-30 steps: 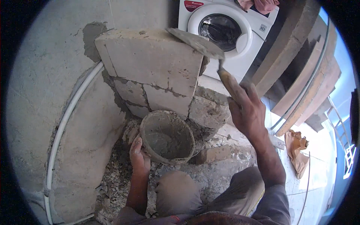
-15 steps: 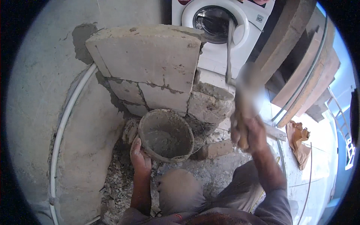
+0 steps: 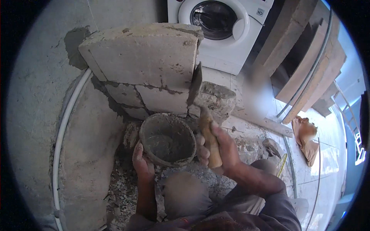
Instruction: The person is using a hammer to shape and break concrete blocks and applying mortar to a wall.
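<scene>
My left hand (image 3: 143,161) grips the rim and side of a round bucket (image 3: 165,134) coated in grey mortar, with wet mortar inside. My right hand (image 3: 227,152) is closed round the wooden handle of a trowel (image 3: 210,138), just right of the bucket. The trowel's dark blade (image 3: 195,84) points up along the right edge of a low wall of pale blocks (image 3: 138,57) with grey mortar in its joints. Right of the blade sits a rough block (image 3: 214,102) with mortar on top.
A washing machine (image 3: 231,54) stands behind the block wall. A white pipe (image 3: 63,131) runs up the left wall. Planks (image 3: 283,38) lean at upper right. Loose bars and crumpled brown paper (image 3: 304,142) lie on the tiled floor at right. Rubble (image 3: 119,192) surrounds my knee.
My right hand and the trowel have moved down and left, from over the wall's top, round by the right, to beside the bucket. My left hand keeps its hold.
</scene>
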